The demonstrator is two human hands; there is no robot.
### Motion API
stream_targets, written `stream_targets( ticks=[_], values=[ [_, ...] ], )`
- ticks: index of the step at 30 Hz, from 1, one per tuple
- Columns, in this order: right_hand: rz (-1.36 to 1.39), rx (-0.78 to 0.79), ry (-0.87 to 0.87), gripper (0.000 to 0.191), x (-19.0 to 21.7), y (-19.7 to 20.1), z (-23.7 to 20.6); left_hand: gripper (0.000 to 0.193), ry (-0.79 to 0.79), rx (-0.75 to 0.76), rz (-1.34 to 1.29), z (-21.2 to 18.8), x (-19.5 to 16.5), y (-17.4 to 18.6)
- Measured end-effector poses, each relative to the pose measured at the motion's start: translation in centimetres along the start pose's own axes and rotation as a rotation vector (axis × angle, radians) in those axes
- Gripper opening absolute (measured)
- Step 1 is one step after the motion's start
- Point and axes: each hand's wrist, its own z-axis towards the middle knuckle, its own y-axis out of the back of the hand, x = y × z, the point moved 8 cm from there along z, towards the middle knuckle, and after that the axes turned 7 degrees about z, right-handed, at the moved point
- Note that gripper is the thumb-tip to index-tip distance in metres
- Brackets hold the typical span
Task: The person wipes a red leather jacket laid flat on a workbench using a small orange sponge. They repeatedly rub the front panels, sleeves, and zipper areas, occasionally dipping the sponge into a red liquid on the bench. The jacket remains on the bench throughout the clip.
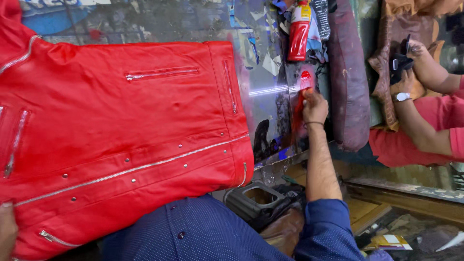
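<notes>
Right hand (315,107) out over the table's far edge, fingers wrapped round a small red bottle (303,89) and gripping it upright on the worktop. Left hand (7,231) down at the bottom-left corner, only partly in view, touching the lower edge of the jacket; whether its fingers pinch the leather or just lie against it, I cannot tell. The two hands are well apart, the whole jacket between them.

The red jacket (121,125) lies spread flat across the table (263,67), silver zips and studs showing, its hem end just beside the bottle. A bigger red can (299,31) stands further along the table, near the small bottle but not touching it. On the far side, another person's hands (405,79) in a red-sleeved top work on a dark thing against brown leather (384,92).
</notes>
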Motion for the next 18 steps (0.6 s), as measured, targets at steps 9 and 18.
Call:
stream_targets(
  ticks=[9,18],
  values=[
    [-0.116,-0.161,-0.378,0.020,-3.1,1.7,-3.8,0.040,-0.116,-0.181,0.079,0.3,-0.9,4.2],
    [-0.377,0.371,-0.458,0.027,0.6,-2.5,-8.4,0.042,-0.151,-0.339,0.285,2.3,-2.7,7.7]
  ],
)
